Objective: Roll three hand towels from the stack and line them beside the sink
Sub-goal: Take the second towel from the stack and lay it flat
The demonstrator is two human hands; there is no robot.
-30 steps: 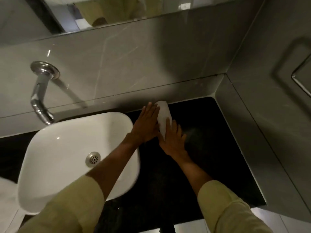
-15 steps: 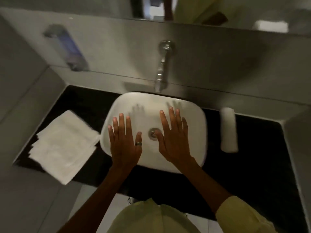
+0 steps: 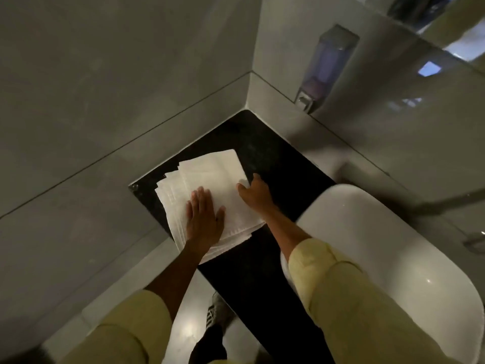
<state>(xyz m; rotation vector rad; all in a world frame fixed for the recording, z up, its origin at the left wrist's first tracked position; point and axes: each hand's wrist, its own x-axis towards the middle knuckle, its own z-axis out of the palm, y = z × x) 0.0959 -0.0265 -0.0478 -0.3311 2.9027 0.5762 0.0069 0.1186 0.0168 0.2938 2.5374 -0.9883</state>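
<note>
A stack of folded white hand towels (image 3: 210, 177) lies on the black counter (image 3: 267, 158) in the corner, left of the white sink (image 3: 388, 232). My left hand (image 3: 203, 219) rests flat on top of the stack, fingers spread. My right hand (image 3: 253, 191) is at the stack's right edge, its fingers pinching the corner of the top towel. The rolled towel on the far side of the sink is out of view.
Grey tiled walls close in the counter on the left and behind. A soap dispenser (image 3: 328, 67) hangs on the back wall above the counter. A mirror edge (image 3: 446, 30) shows at top right. The floor and a shoe (image 3: 217, 311) show below the counter's front edge.
The view swung from the right of the sink to its left. Both hands left the rolled towel, crossed over the sink and came down on the towel stack.
</note>
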